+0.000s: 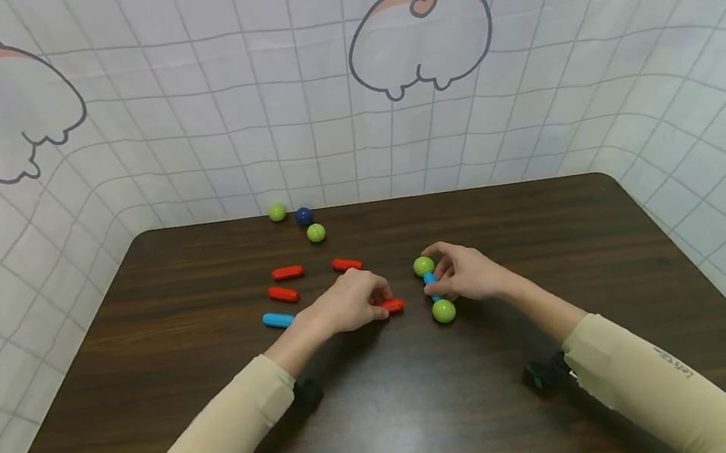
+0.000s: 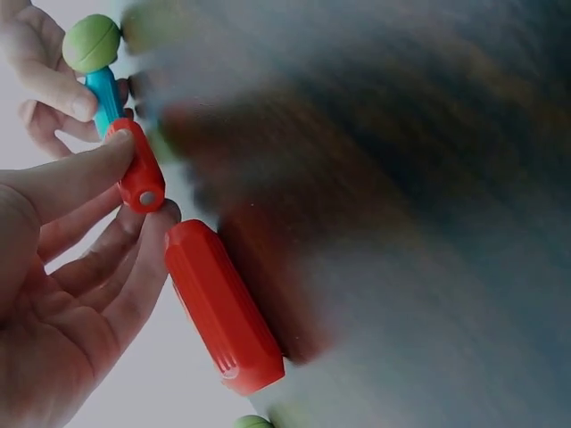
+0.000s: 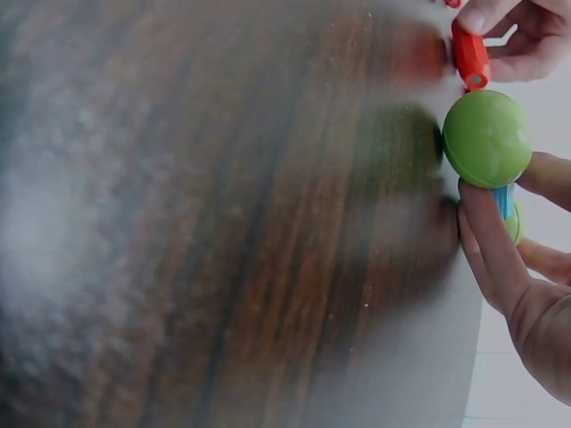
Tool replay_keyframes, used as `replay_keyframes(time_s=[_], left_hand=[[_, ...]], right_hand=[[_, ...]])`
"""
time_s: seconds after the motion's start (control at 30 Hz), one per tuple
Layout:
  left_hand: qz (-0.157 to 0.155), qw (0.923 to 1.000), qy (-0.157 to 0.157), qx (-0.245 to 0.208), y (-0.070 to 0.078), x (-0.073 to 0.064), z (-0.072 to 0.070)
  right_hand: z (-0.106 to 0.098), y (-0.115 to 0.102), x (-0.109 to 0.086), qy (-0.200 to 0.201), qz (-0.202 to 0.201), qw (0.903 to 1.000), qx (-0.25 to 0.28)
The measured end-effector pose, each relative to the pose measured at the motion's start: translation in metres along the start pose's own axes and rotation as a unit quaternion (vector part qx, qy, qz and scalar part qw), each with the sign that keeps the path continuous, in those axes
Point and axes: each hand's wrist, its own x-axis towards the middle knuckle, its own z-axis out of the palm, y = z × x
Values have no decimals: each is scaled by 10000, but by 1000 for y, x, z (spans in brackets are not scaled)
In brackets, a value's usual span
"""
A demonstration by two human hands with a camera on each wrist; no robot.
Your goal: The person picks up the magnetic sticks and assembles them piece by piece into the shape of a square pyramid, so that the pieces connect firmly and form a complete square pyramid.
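head view: left hand (image 1: 350, 300) pinches a red plastic rod (image 1: 395, 305), right hand (image 1: 471, 273) grips a blue plastic rod (image 1: 429, 278) between two round green balls (image 1: 444, 311)!

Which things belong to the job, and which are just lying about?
In the job:
red rod (left hand)
blue rod between green balls (right hand)

Lying about, possibly spares:
three more red rods
second blue rod
two loose green balls
blue ball
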Motion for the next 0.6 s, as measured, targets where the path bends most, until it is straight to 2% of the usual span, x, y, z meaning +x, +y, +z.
replay_keyframes(time_s=[0.27,0.6], left_hand=[[22,9998,122,143,-1,6,-2],[-37,9986,243,476,1,22,-4]], right_hand=[[2,3,-1,38,-63,10000,30],[5,1,-3,57,-137,9999,38]])
